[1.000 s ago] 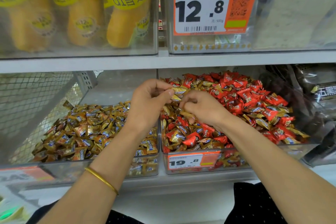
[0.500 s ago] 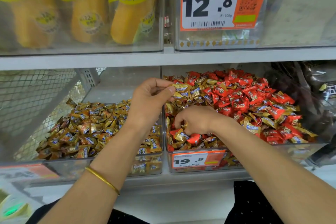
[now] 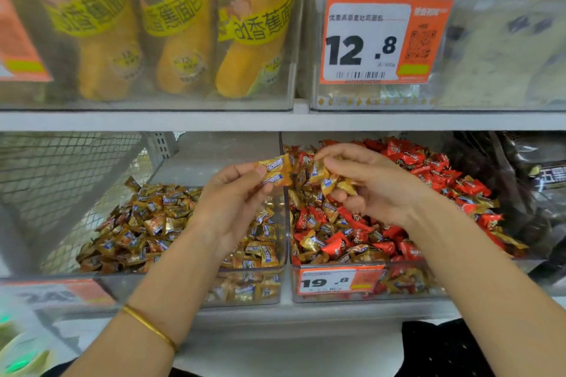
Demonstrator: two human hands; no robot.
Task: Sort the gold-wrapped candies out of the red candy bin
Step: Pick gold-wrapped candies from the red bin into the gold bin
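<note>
1. Gold-wrapped candies are sitting pinched between the thumb and fingertips of the left hand, which is hovering above the divide between two clear bins.
2. The right hand is gripping several more gold pieces in its curled fingers, over the red candy bin.
3. Both hands are hanging near each other, not touching.
4. Red and gold wrappers are lying mixed in that bin, while the left bin is holding gold ones only.
</note>
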